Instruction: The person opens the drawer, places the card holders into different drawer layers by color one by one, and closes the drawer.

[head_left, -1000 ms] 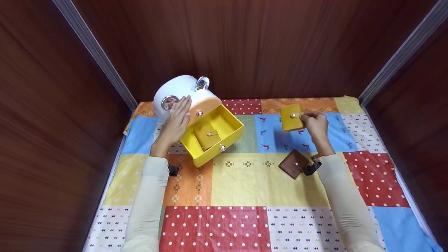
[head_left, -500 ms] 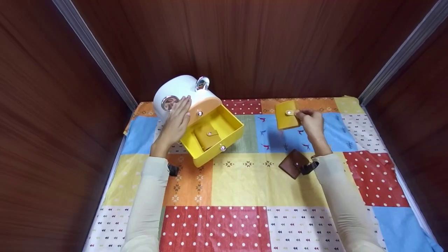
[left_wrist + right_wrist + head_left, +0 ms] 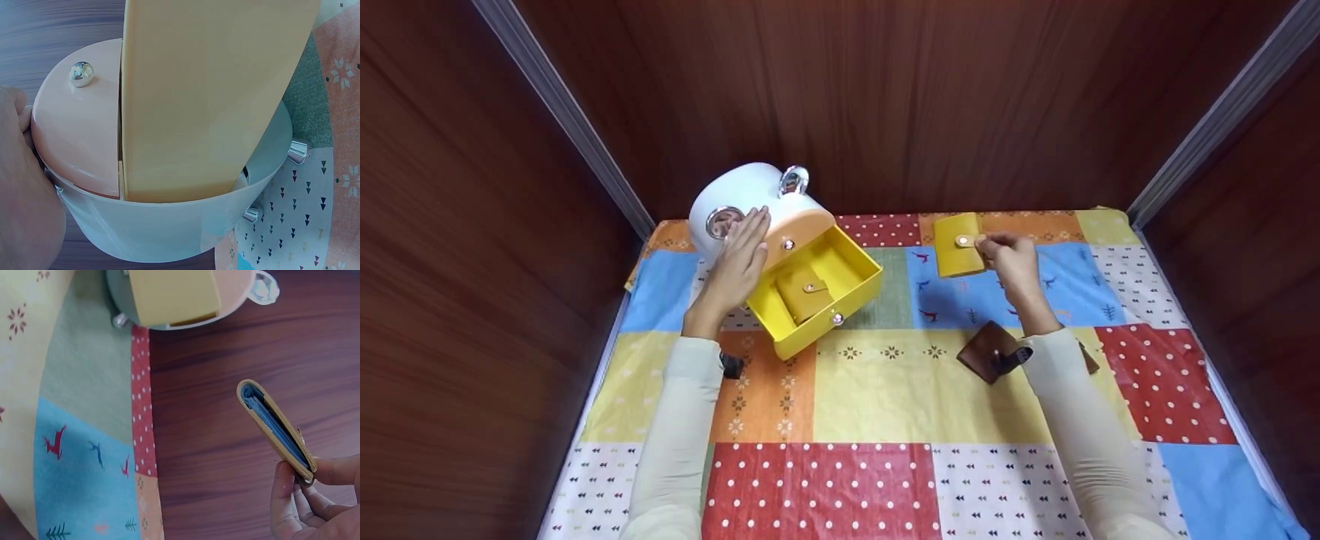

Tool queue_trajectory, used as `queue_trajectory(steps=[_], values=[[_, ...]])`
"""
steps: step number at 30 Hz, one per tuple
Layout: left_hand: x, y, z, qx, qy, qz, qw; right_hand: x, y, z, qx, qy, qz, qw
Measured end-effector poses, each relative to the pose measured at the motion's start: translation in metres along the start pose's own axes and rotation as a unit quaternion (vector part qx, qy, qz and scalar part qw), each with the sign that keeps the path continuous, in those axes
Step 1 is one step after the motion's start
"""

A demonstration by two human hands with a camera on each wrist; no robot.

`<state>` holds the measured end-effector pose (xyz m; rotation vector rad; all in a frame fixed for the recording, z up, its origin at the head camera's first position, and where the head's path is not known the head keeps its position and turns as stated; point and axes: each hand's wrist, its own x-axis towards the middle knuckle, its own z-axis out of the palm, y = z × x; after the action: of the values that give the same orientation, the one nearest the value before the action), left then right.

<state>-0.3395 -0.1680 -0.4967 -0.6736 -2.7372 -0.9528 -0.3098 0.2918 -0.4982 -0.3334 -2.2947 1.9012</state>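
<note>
My left hand (image 3: 735,259) rests with straight fingers on a white rounded storage box (image 3: 746,182) at the back left. The box's yellow drawer (image 3: 851,261) is pulled out, below a peach front panel (image 3: 79,135) with a shiny knob. Inside the drawer lies a mustard snap wallet (image 3: 796,297). At the right my right hand (image 3: 1012,262) pinches a yellow wallet (image 3: 952,256) by its strap side, above the cloth. Edge-on in the right wrist view, that wallet (image 3: 277,430) shows blue sleeves inside.
A brown wallet (image 3: 985,351) lies on the patchwork tablecloth (image 3: 900,390), partly behind the right wrist's camera. Another brown piece (image 3: 1088,358) peeks out beside the right forearm. Dark wooden panels (image 3: 885,105) stand at the back and both sides.
My right hand has moved left with the yellow wallet, toward the drawer. The brown piece beside the forearm has come into view. My left hand and the box have stayed put.
</note>
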Motion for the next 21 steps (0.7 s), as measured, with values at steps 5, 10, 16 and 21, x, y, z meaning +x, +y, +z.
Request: queue_trajectory(steps=[5, 10, 16, 21], values=[[0.0, 0.0, 0.0, -0.003, 0.001, 0.005, 1.0, -0.002, -0.002, 0.007, 0.014, -0.003, -0.013, 0.9998], [0.0, 0.001, -0.001, -0.002, -0.005, 0.004, 1.0, -0.003, -0.004, 0.014, 0.016, -0.002, -0.018, 0.9997], [0.0, 0.002, -0.001, 0.0, -0.005, -0.001, 1.0, -0.005, -0.008, 0.02, 0.01, -0.007, -0.023, 0.9997], [0.0, 0.002, -0.001, 0.0, -0.004, -0.003, 1.0, -0.007, -0.011, 0.025, 0.018, -0.014, -0.029, 0.9993]])
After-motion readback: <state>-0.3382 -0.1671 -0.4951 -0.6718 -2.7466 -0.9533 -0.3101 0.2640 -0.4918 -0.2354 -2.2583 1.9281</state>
